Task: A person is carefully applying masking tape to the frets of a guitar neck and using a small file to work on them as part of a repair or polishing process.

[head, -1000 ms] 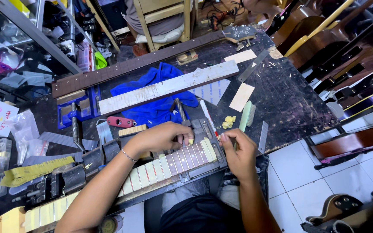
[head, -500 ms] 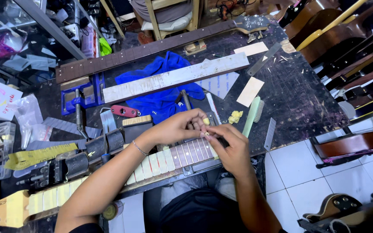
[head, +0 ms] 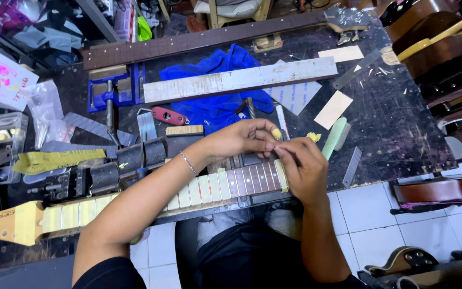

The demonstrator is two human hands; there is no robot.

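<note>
Guitar neck (head: 135, 200) is being held across frame centre. Masking tape strip (head: 280, 174) is being pinched by left hand (head: 241, 138) and right hand (head: 301, 170), fingers closed.

The guitar neck (head: 135, 200) has a dark brown fretboard with pale dots, and pale yellow tape bands cross most of its frets. A bright blue cloth (head: 215, 101) lies on the black, scratched bench (head: 391, 128). The brush (head: 335, 136) is mint green, the clamp (head: 116, 88) blue.
</note>
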